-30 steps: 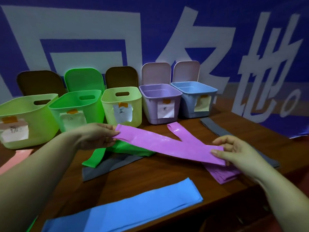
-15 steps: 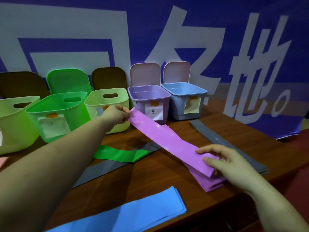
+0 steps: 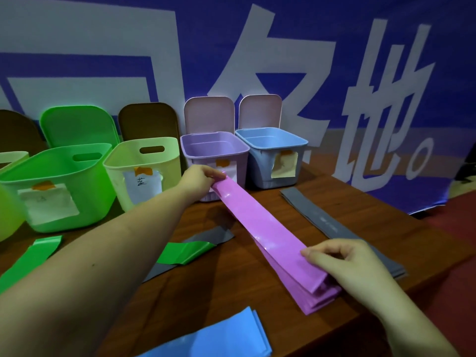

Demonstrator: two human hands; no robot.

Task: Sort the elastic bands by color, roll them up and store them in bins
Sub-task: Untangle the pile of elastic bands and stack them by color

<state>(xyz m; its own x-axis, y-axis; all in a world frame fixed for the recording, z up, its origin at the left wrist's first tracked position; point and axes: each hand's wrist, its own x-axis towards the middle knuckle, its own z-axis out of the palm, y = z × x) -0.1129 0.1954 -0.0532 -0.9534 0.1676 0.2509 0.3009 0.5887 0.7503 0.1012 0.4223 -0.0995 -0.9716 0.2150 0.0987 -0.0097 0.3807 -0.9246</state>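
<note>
- Behind the wooden counter (image 3: 226, 279) hangs a blue banner (image 3: 386, 60) with large white characters, and a row of open bins stands along the back edge so each colour has a labelled home.
- Left hand (image 3: 197, 180) pinches the far end of the purple band (image 3: 260, 225) just in front of the purple bin (image 3: 213, 148), pulling it out long and flat.
- Right hand (image 3: 345, 264) pins the near end with curled fingers, its grip closed on the band over a stack of more purple bands (likely to line up edges before rolling).
- Green band (image 3: 188, 251), grey bands (image 3: 322, 217) and blue band (image 3: 226, 336) lie apart on the counter, seemingly pre-sorted.
- No band is rolled yet; the purple bin looks empty.
</note>
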